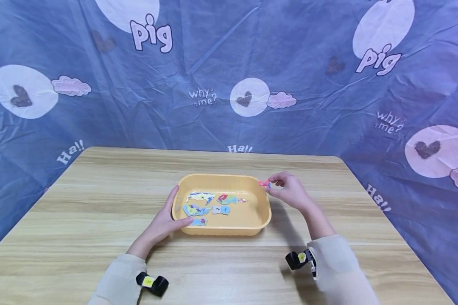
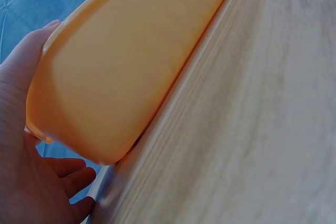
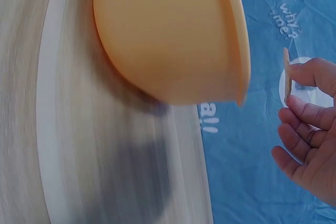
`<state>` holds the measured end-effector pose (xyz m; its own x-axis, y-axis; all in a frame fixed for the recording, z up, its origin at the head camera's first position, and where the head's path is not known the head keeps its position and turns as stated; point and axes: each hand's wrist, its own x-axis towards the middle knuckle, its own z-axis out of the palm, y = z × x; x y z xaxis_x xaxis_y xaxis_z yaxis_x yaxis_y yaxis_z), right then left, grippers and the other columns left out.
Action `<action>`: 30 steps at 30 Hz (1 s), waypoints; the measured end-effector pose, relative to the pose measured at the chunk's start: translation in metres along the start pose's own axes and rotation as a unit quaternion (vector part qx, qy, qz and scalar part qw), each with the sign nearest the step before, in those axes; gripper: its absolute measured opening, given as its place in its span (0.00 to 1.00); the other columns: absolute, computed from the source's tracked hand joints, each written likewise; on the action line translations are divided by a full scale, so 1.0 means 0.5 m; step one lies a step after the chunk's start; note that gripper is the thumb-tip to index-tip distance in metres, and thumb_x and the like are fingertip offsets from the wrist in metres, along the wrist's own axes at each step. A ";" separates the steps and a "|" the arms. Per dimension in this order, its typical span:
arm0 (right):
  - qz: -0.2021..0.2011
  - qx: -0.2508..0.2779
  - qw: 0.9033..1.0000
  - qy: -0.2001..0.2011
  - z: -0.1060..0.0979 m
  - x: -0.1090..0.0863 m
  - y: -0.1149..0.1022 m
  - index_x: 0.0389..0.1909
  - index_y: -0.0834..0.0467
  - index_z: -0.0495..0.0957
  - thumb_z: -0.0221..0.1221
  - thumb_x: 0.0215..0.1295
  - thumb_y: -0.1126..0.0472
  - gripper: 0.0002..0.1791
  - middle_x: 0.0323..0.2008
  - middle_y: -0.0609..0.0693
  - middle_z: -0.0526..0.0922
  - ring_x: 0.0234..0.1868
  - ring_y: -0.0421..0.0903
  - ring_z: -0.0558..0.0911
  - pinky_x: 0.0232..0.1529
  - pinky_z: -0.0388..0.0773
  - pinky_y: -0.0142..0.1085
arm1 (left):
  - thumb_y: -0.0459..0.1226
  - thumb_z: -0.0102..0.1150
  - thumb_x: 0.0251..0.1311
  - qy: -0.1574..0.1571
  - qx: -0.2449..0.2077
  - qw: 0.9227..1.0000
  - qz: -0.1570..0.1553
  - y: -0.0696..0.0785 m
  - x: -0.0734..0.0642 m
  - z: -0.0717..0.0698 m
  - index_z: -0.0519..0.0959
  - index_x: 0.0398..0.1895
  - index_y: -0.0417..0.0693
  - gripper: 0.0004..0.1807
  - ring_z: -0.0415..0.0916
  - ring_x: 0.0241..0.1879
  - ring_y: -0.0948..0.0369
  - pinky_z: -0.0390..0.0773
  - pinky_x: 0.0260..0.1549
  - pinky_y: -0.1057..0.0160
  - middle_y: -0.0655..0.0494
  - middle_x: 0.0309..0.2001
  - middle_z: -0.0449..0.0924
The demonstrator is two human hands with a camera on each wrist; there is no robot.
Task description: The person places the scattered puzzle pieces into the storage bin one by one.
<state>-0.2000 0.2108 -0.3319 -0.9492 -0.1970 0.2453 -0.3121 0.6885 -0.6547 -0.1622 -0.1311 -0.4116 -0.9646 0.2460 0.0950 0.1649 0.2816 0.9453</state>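
Observation:
A yellow plastic basin (image 1: 223, 231) stands on the table with several colourful flat cut-out pieces inside, among them a whitish-blue piece (image 1: 200, 196), a red-and-green piece (image 1: 227, 198) and a grey-and-blue piece (image 1: 221, 210). My left hand (image 1: 164, 220) grips the basin's left end, its thumb over the near rim; in the left wrist view the other fingers (image 2: 79, 182) reach under that end. Between thumb and fingertips my right hand (image 1: 290, 191) pinches a small pink-and-blue flat piece (image 1: 265, 184) by the basin's right rim. The right wrist view shows this piece thin and edge-on.
Under the basin is a light wood-grain table (image 1: 80, 220). A blue printed cloth (image 1: 213, 55) hangs behind it and along both sides. Each sleeve carries a small black wrist camera (image 1: 152, 283).

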 end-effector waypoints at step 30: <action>-0.027 0.076 0.996 -0.048 0.115 -0.003 -0.069 0.32 0.69 0.75 0.63 0.41 0.68 0.14 0.32 0.59 0.75 0.34 0.55 0.72 0.38 0.70 0.45 | 0.43 0.64 0.43 0.004 0.002 1.000 -0.008 0.004 -0.010 0.010 0.36 0.66 0.64 0.53 0.43 0.62 0.48 0.43 0.54 0.44 0.47 0.65 0.41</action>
<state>-0.1902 0.1472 -0.3510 -0.9280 -0.3012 0.2192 -0.3586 0.5628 -0.7448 -0.1562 -0.1270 -0.4120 -0.9687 0.2336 0.0834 0.1511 0.2890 0.9453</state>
